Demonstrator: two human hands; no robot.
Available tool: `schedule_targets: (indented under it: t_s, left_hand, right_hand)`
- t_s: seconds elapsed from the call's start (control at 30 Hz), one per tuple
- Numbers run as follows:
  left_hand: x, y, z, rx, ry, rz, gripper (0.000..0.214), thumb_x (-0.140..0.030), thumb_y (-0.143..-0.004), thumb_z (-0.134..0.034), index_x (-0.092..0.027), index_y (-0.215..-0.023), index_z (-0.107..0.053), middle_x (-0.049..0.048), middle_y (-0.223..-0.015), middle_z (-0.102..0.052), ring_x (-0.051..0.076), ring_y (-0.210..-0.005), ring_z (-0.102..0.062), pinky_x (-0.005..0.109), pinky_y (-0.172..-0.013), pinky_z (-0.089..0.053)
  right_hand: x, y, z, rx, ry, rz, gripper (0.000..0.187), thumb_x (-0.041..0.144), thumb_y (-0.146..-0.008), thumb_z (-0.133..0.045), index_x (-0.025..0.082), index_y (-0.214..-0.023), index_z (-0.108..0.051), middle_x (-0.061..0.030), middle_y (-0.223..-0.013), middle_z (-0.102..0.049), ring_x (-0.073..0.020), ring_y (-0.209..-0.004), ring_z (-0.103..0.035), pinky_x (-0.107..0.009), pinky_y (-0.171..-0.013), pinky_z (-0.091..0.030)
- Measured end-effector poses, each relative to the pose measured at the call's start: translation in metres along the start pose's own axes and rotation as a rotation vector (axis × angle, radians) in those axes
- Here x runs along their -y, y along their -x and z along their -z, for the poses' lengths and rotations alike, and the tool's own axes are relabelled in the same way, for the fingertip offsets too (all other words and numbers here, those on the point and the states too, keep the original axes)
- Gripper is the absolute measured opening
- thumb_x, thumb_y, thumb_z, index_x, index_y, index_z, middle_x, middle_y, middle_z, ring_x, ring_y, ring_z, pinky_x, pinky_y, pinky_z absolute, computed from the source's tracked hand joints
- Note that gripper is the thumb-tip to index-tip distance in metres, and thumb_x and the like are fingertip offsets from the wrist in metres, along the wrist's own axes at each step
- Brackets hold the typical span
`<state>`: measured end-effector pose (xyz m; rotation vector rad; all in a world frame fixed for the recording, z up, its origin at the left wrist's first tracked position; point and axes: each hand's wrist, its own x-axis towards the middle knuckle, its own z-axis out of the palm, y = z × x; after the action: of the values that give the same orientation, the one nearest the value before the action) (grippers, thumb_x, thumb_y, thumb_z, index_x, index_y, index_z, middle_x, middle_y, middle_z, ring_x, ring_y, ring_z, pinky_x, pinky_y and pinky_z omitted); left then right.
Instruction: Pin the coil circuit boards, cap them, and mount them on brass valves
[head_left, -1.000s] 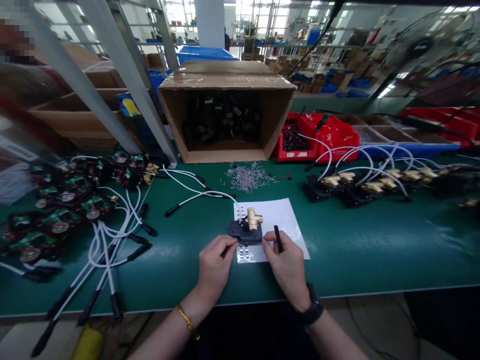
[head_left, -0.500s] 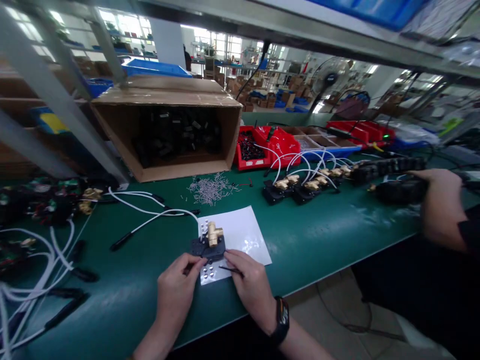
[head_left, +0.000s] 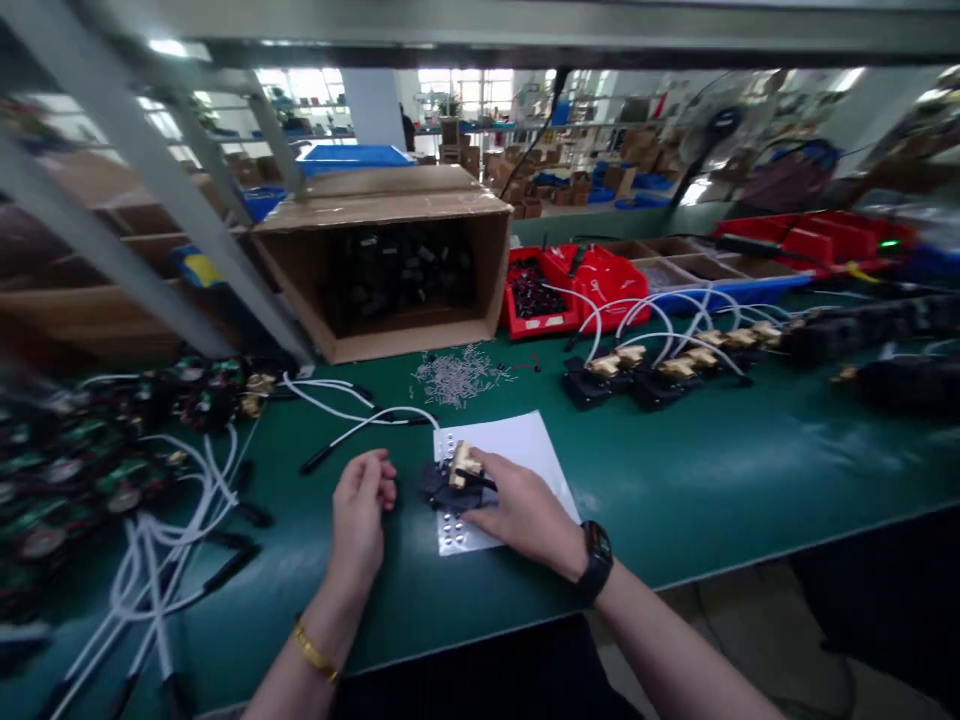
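Note:
A black plastic part with a brass valve (head_left: 459,470) on it sits on a white sheet of paper (head_left: 517,450) on the green bench. My right hand (head_left: 517,510) lies over the part, fingers closed on it beside the brass fitting. My left hand (head_left: 360,510) hovers just left of the part, off it, fingers loosely curled with nothing visible in them. Several small silver discs (head_left: 454,528) lie on the paper below the part.
An open cardboard box (head_left: 390,260) of black parts lies on its side at the back. Small metal pins (head_left: 459,372) are scattered before it. Red bins (head_left: 577,290) and finished brass assemblies with white cables (head_left: 660,360) sit right; circuit-board assemblies with cables (head_left: 150,440) crowd the left.
My left hand has let go of the part and drawn back to the left. My right hand has moved up onto the part. The head view swung back left; the neighbouring person's arm is gone.

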<state>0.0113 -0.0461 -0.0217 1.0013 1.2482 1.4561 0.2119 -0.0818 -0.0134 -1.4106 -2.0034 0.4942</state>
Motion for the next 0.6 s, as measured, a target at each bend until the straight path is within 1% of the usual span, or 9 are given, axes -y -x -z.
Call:
schedule_targets:
  t_s: [0.07,0.13,0.23,0.3,0.37,0.43,0.47,0.53,0.6]
  left_hand:
    - [-0.002,-0.006,0.002,-0.004,-0.058,-0.058,0.048,-0.049,-0.075,-0.057,-0.009,-0.101,-0.053,0.0044,-0.08,-0.053,0.007,-0.058,-0.042,0.019,-0.05,-0.033]
    - [-0.011,-0.013,-0.001,0.065,-0.138,-0.069,0.047,-0.049,-0.079,-0.053,-0.009,-0.102,-0.056,0.0086,-0.09,-0.057,0.008,-0.063,-0.045,0.018,-0.054,-0.036]
    - [-0.037,-0.023,-0.02,0.268,-0.094,0.106,0.046,-0.048,-0.079,-0.055,-0.009,-0.104,-0.053,0.0121,-0.099,-0.058,0.007,-0.061,-0.047,0.019,-0.055,-0.038]
    - [-0.057,-0.024,-0.043,0.261,0.009,0.162,0.044,-0.041,-0.079,-0.057,-0.009,-0.108,-0.048,0.0091,-0.089,-0.059,0.004,-0.05,-0.041,0.017,-0.047,-0.033]
    - [-0.074,-0.02,-0.074,0.17,0.013,-0.011,0.045,-0.035,-0.079,-0.057,-0.01,-0.116,-0.048,0.002,-0.073,-0.055,0.003,-0.045,-0.034,0.015,-0.042,-0.026]
    - [-0.089,-0.008,-0.109,0.165,-0.124,-0.337,0.041,-0.033,-0.081,-0.054,-0.014,-0.118,-0.053,-0.0014,-0.064,-0.05,0.004,-0.047,-0.035,0.015,-0.043,-0.027]
    - [-0.096,0.001,-0.128,0.239,-0.206,-0.488,0.036,-0.032,-0.083,-0.051,-0.015,-0.114,-0.057,-0.001,-0.062,-0.049,0.005,-0.05,-0.039,0.016,-0.045,-0.031]
    - [-0.11,0.02,-0.169,0.475,-0.325,-0.741,0.03,-0.025,-0.086,-0.046,-0.015,-0.109,-0.062,0.0014,-0.068,-0.055,0.008,-0.059,-0.048,0.018,-0.055,-0.04]
    - [-0.121,0.036,-0.207,0.728,-0.379,-0.927,0.042,-0.02,-0.084,-0.048,-0.016,-0.125,-0.05,0.0055,-0.095,-0.06,0.013,-0.079,-0.056,0.023,-0.071,-0.047]
  right_hand:
    - [-0.002,0.0,-0.005,0.009,-0.019,-0.001,0.067,0.024,-0.071,-0.066,0.02,-0.131,-0.038,-0.0051,-0.121,-0.049,-0.0194,-0.107,-0.05,-0.033,-0.096,-0.039]
    - [-0.002,-0.001,-0.009,0.017,-0.02,-0.022,0.067,0.024,-0.071,-0.064,0.021,-0.132,-0.036,-0.0042,-0.122,-0.049,-0.0197,-0.107,-0.05,-0.033,-0.096,-0.039]
    - [0.004,0.0,-0.013,0.001,0.004,-0.06,0.064,0.025,-0.07,-0.063,0.021,-0.128,-0.038,-0.0043,-0.117,-0.051,-0.0217,-0.103,-0.052,-0.035,-0.091,-0.042]
    - [0.008,0.004,-0.013,-0.034,0.021,-0.056,0.06,0.027,-0.069,-0.063,0.02,-0.125,-0.041,-0.0052,-0.111,-0.054,-0.0236,-0.099,-0.054,-0.037,-0.084,-0.046]
    - [0.008,0.008,-0.009,-0.097,0.011,-0.055,0.058,0.027,-0.067,-0.063,0.02,-0.122,-0.042,-0.0046,-0.106,-0.055,-0.0241,-0.095,-0.055,-0.038,-0.079,-0.047]
    - [0.004,0.014,0.002,-0.211,-0.068,-0.078,0.061,0.023,-0.065,-0.064,0.023,-0.122,-0.042,-0.0021,-0.106,-0.055,-0.0213,-0.094,-0.055,-0.034,-0.079,-0.048]
    - [0.001,0.018,0.01,-0.289,-0.122,-0.09,0.063,0.021,-0.064,-0.064,0.024,-0.122,-0.042,-0.0009,-0.107,-0.055,-0.0193,-0.095,-0.055,-0.031,-0.081,-0.047]
    - [-0.011,0.027,0.034,-0.464,-0.202,-0.101,0.061,0.019,-0.066,-0.064,0.024,-0.123,-0.042,-0.0008,-0.112,-0.054,-0.0162,-0.101,-0.053,-0.026,-0.085,-0.045]
    - [-0.033,0.035,0.069,-0.631,-0.171,-0.117,0.053,0.024,-0.07,-0.063,0.021,-0.12,-0.044,-0.0035,-0.114,-0.053,-0.0163,-0.102,-0.051,-0.025,-0.085,-0.044]
